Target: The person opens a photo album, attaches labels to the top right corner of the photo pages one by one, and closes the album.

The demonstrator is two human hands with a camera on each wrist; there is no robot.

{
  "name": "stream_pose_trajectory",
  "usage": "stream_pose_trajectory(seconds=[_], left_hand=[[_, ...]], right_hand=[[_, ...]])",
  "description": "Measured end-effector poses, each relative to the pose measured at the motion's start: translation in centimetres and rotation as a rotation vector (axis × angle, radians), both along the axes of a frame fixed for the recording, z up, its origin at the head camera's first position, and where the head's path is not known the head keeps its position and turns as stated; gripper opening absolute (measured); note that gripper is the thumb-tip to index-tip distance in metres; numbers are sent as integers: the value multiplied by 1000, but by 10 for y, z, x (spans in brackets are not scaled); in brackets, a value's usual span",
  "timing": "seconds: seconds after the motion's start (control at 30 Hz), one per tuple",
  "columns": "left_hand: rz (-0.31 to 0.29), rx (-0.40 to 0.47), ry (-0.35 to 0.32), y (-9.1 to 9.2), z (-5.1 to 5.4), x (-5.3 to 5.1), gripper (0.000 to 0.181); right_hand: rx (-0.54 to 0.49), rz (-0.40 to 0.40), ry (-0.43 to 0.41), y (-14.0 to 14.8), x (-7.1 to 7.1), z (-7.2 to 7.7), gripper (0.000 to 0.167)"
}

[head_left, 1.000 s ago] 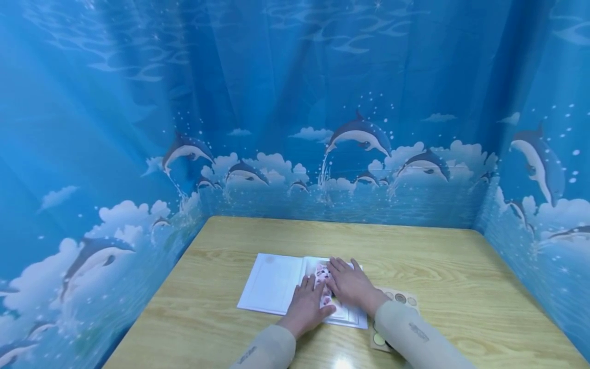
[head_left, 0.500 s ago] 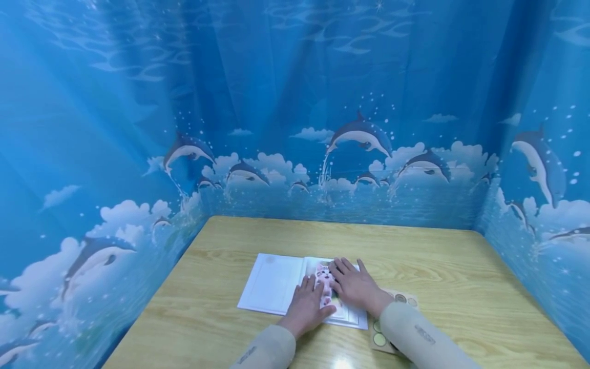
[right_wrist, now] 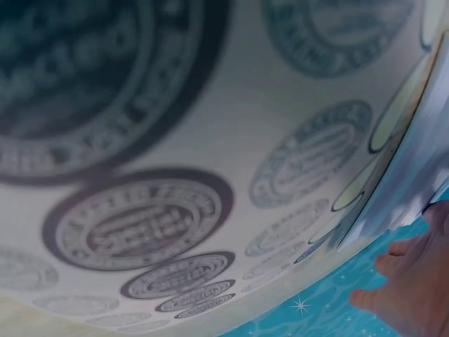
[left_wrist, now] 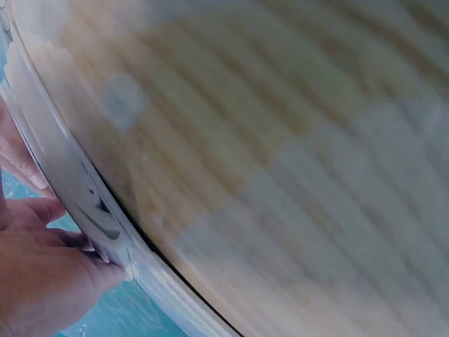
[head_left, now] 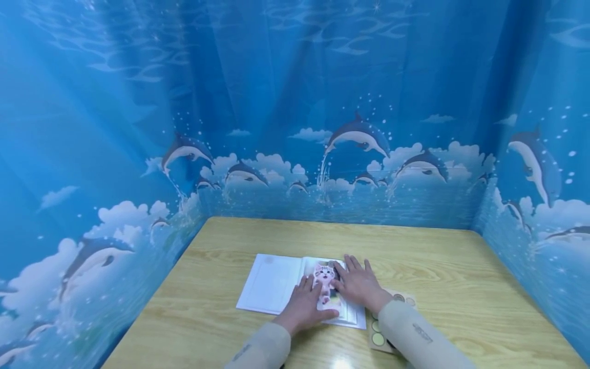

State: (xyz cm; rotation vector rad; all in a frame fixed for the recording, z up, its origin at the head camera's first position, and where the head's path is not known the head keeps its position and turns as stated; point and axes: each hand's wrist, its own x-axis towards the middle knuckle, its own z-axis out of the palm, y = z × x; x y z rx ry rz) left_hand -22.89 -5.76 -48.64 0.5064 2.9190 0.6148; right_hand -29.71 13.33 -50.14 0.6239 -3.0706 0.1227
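Observation:
An open white booklet lies on the table, a kitten picture on its right page. Over the lower left of that page rests my left hand, its fingers extended beside the kitten and its thumb reaching right. My right hand lies across the page's right side, fingers spread, fingertips near the kitten's head. In the left wrist view the left hand touches the page at the edge. The right wrist view shows the right hand by the booklet's edge. Both palms face down.
A brown sheet of round stickers lies right of the booklet, partly under my right forearm. Its stamp-like circles fill the right wrist view. Blue dolphin-print curtains stand behind and beside the wooden table.
My right hand has slid a little to the right across the page, uncovering more of the kitten. The left hand stays nearly in place.

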Motion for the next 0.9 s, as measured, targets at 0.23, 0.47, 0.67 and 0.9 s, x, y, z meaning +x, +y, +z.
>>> stream_pose_trajectory(seconds=[0.23, 0.47, 0.67, 0.9], left_hand=[[-27, 39, -39, -5, 4, 0, 96], [-49, 98, 15, -11, 2, -1, 73], [-92, 175, 99, -16, 1, -3, 48], [-130, 44, 174, -11, 4, -2, 40]], right_hand=[[-41, -26, -7, 1, 6, 6, 62], [-84, -49, -11, 7, 12, 14, 55], [-94, -46, -7, 8, 11, 14, 55], [-121, -26, 17, 5, 9, 10, 54]])
